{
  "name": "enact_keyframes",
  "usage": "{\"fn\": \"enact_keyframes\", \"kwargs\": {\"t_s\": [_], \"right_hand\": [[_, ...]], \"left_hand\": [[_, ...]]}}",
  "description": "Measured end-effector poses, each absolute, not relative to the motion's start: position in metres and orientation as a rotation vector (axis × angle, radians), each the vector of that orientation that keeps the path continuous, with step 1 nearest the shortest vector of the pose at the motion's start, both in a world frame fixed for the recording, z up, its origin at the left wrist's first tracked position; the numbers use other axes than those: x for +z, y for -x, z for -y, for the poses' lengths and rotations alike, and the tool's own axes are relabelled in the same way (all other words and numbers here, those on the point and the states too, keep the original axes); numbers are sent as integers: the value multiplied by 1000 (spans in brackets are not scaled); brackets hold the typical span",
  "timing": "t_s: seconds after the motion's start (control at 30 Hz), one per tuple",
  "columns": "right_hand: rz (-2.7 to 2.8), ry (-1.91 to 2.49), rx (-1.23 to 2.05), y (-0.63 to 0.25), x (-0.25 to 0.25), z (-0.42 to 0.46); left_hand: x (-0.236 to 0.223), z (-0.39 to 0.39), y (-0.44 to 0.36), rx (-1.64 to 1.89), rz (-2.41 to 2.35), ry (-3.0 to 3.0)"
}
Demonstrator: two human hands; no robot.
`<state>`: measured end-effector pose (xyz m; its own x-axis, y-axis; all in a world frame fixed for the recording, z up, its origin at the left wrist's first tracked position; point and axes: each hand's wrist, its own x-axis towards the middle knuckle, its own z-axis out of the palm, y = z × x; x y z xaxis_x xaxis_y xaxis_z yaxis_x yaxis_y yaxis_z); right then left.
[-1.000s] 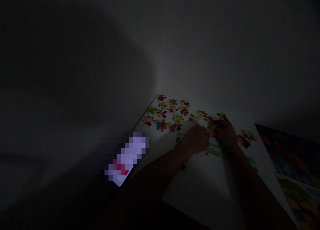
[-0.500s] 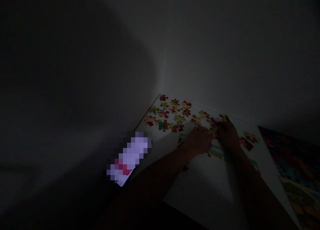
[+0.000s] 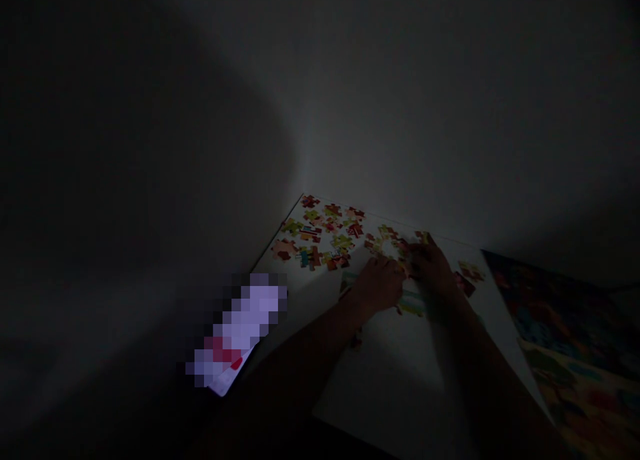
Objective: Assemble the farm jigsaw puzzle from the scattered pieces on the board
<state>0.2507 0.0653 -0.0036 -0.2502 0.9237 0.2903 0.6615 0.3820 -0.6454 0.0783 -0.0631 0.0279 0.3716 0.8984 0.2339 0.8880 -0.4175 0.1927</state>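
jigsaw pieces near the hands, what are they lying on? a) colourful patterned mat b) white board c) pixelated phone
B: the jigsaw pieces lie spread over the white board, around the left hand and right hand.

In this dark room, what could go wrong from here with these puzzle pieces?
The light is very dim, so the loose jigsaw pieces may be hard to tell apart on the white board. The left hand and right hand work close together at the cluster of jigsaw pieces, so they could perhaps bump it apart. Pieces near the board's far edge might also slide off.
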Motion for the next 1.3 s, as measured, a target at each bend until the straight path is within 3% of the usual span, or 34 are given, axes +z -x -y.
{"fn": "enact_keyframes", "kwargs": {"t_s": [0.1, 0.37, 0.57, 1.07, 1.3], "right_hand": [[1967, 1441, 653, -246, 10, -61], [2305, 1381, 499, -186, 34, -74], [2389, 1419, 812, -123, 42, -80], [2546, 1240, 321, -96, 10, -98], [2493, 1208, 346, -103, 6, -96]], "left_hand": [[29, 64, -78, 488, -1679, -2564], [25, 61, -78, 552, -1676, -2568], [28, 50, -68, 661, -1695, -2468], [33, 42, -26, 833, -2390, -1868], [12, 43, -27, 776, -2592, -1749]]}}
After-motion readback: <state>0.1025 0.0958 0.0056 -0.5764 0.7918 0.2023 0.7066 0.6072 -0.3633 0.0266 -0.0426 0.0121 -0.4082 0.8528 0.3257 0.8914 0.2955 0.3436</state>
